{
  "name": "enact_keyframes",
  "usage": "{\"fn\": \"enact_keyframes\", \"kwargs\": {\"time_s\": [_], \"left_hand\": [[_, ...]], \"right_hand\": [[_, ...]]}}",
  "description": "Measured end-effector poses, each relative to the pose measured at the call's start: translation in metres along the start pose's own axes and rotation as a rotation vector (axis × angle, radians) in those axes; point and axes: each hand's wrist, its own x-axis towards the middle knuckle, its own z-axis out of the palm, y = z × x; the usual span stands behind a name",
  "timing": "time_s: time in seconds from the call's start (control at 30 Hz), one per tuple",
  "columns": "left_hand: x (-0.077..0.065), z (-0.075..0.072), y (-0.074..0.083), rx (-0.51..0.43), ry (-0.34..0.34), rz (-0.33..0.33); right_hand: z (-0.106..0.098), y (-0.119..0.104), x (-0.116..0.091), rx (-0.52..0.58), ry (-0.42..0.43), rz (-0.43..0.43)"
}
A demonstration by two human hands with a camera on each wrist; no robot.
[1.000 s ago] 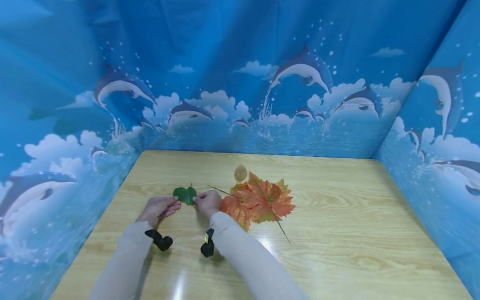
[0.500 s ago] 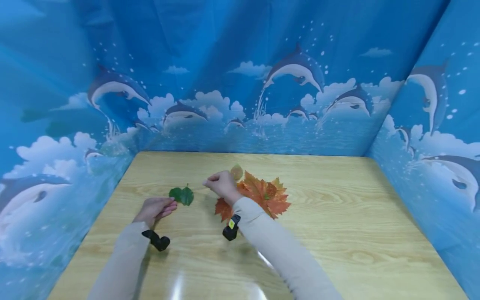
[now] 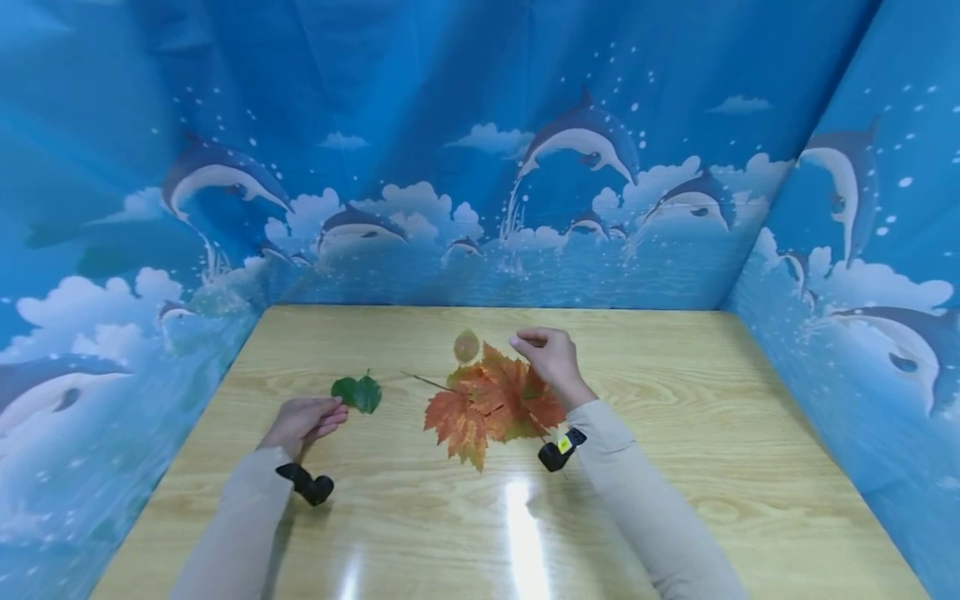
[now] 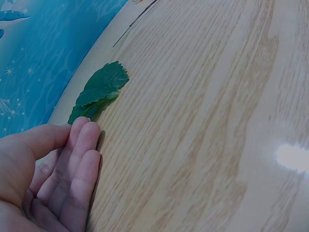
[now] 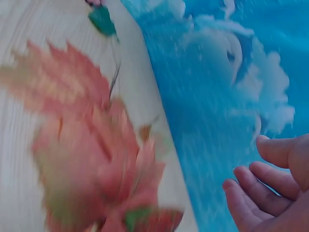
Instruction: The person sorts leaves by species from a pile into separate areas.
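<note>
Right hand (image 3: 551,357), grip loosely curled and empty, hovers over the maple leaves (image 3: 495,404) at mid-bench; left hand (image 3: 302,421), fingers relaxed, touches the green leaf (image 3: 357,392).

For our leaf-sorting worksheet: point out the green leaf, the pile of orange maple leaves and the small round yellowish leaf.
green leaf (image 3: 357,392), head view, middle of the blade.
orange maple leaves (image 3: 487,404), head view, centre of the pile.
small round yellowish leaf (image 3: 466,345), head view, middle of its face.
</note>
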Motion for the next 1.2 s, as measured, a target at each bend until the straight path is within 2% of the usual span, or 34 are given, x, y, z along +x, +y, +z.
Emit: {"fn": "enact_keyframes", "kwargs": {"time_s": [0.1,0.23,0.43,0.63,0.9,1.07,1.2], "left_hand": [[0.0,-0.002,0.0,-0.009,0.013,-0.007],[0.0,-0.004,-0.001,-0.008,0.025,-0.013],[-0.001,-0.004,-0.002,-0.003,0.026,-0.015],[-0.002,-0.003,-0.003,0.008,0.015,-0.011],[-0.001,-0.002,-0.004,0.013,0.007,0.005],[-0.001,-0.001,-0.004,0.015,0.013,0.009],[0.001,0.0,-0.002,0.011,0.013,0.007]], "right_hand": [[-0.01,0.018,-0.002,0.023,0.017,0.062],[-0.014,0.042,-0.003,0.032,0.047,0.129],[-0.006,0.068,-0.005,0.01,0.074,0.115],[0.002,0.074,-0.006,-0.055,0.127,0.127],[0.007,0.076,-0.005,-0.09,0.149,0.12],[0.007,0.077,-0.003,-0.084,0.136,0.145],[0.006,0.077,-0.002,-0.037,0.119,0.182]]}}
